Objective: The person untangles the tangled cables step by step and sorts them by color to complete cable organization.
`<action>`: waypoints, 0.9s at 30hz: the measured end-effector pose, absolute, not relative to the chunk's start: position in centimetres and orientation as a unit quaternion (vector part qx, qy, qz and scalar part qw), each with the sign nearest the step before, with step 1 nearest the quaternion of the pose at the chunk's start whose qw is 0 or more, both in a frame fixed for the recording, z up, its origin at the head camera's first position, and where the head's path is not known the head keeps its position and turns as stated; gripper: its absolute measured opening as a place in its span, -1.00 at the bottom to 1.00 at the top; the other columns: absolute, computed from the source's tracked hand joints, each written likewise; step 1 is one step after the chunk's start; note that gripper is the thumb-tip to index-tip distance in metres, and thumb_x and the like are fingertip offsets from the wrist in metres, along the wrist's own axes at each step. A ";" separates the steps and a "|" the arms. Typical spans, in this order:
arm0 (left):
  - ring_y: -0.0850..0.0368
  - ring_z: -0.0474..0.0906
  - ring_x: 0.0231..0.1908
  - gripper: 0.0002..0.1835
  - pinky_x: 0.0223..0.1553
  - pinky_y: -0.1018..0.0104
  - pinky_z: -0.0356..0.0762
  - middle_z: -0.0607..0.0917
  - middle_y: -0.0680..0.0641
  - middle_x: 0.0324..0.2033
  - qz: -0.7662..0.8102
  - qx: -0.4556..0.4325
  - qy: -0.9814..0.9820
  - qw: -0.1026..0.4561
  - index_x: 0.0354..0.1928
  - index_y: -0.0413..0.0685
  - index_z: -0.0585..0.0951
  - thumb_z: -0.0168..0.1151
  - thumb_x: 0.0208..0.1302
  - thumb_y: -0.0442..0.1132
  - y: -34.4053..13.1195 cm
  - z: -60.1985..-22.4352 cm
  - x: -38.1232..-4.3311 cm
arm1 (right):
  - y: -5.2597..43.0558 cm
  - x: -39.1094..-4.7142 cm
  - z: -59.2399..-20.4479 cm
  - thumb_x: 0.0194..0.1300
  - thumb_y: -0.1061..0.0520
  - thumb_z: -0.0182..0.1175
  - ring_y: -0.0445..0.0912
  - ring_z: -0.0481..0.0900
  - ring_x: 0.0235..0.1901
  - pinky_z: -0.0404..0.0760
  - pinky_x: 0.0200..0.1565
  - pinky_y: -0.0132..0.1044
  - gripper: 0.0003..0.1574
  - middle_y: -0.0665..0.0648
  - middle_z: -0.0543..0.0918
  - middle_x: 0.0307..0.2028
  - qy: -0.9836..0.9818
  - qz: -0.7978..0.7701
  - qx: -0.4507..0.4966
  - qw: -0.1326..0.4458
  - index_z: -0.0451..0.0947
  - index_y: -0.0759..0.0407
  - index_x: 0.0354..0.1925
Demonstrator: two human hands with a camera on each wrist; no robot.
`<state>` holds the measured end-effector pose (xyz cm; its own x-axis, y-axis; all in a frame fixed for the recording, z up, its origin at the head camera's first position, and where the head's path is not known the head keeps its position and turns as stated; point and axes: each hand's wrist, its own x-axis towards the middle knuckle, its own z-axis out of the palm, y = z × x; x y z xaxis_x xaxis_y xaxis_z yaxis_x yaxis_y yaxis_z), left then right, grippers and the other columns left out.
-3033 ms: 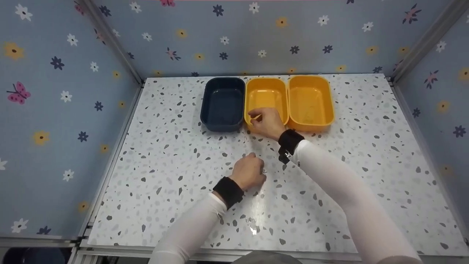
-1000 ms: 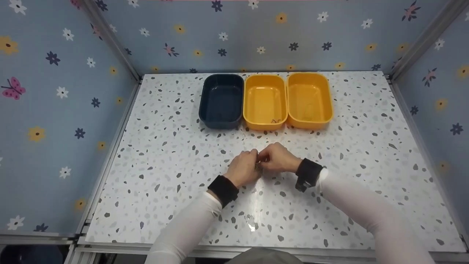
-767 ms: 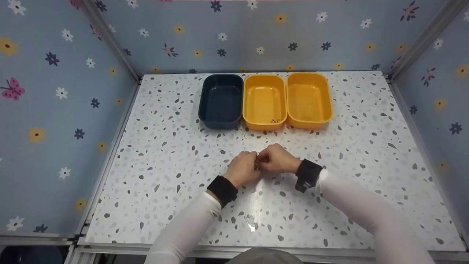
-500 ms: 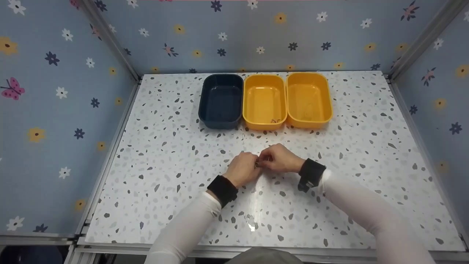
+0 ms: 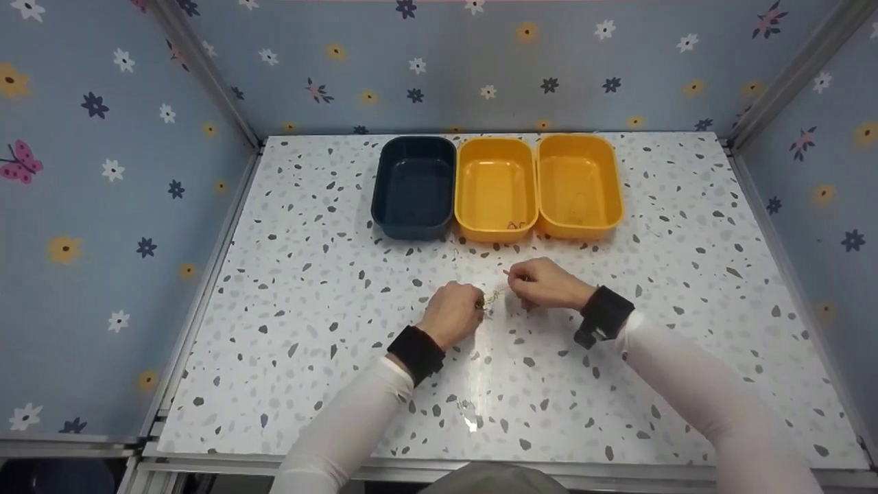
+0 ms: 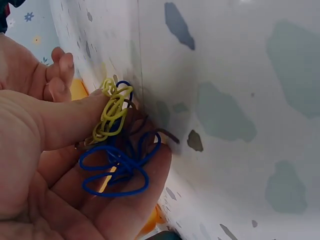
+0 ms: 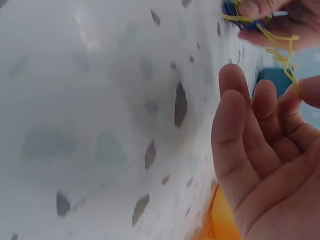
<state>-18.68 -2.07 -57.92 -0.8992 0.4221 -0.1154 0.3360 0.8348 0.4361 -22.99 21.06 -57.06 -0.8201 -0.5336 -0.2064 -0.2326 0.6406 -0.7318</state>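
Note:
My left hand (image 5: 453, 312) grips a tangled bunch of rubber bands between thumb and fingers, low over the speckled tabletop. In the left wrist view, blue rubber bands (image 6: 117, 172) lie across the fingers, with yellow rubber bands (image 6: 114, 112) under the thumb and a brown rubber band (image 6: 167, 134) sticking out. To its right, my right hand (image 5: 545, 283) pinches the end of a yellow rubber band (image 7: 282, 60) between thumb and index finger. That band spans the gap between both hands, its other end in the bunch. The remaining right fingers are loosely bent.
At the back of the table (image 5: 309, 384) stand a dark blue bin (image 5: 415, 230), a middle yellow bin (image 5: 495, 234) and a right yellow bin (image 5: 582, 230), side by side. Small dark loops (image 5: 516, 225) lie in the middle one, a faint yellowish loop (image 5: 579, 206) in the right one.
The right hand came from the middle yellow bin to the left hand, then moved right, drawing out the yellow rubber band. The left hand has shifted only slightly.

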 end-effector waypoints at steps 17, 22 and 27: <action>-0.12 0.86 -0.33 -0.78 -0.25 0.00 0.81 0.91 -0.06 -0.40 0.179 0.230 0.955 0.056 -0.31 0.00 0.93 0.35 0.38 -0.39 -1.9 -58.6 -18.4 | 22.3 -23.7 -57.2 0.58 0.11 0.05 0.10 0.82 -0.42 0.64 -0.43 -0.36 -0.64 0.37 0.79 -0.32 0.889 -0.398 -0.127 0.190 0.66 0.36 -0.11; -0.06 0.76 -0.49 -0.76 -0.44 -0.09 0.69 0.80 -0.04 -0.57 0.150 0.244 0.958 -0.007 -0.54 0.04 0.81 0.33 0.23 -0.39 -1.4 -60.9 -18.9 | 21.1 -23.6 -57.7 0.60 0.12 0.07 0.06 0.84 -0.40 0.66 -0.43 -0.37 -0.72 0.28 0.71 -0.28 0.882 -0.441 -0.089 0.137 0.62 0.30 -0.11; -0.01 0.75 -0.49 -0.75 -0.57 -0.03 0.53 0.77 0.02 -0.58 0.128 0.246 0.961 -0.018 -0.56 0.10 0.75 0.36 0.27 -0.35 -1.0 -63.9 -20.0 | 20.6 -24.1 -57.1 0.62 0.12 0.04 -0.09 0.81 -0.41 0.79 -0.39 -0.26 -0.71 0.13 0.65 -0.30 0.844 -0.500 -0.085 0.174 0.58 0.32 -0.12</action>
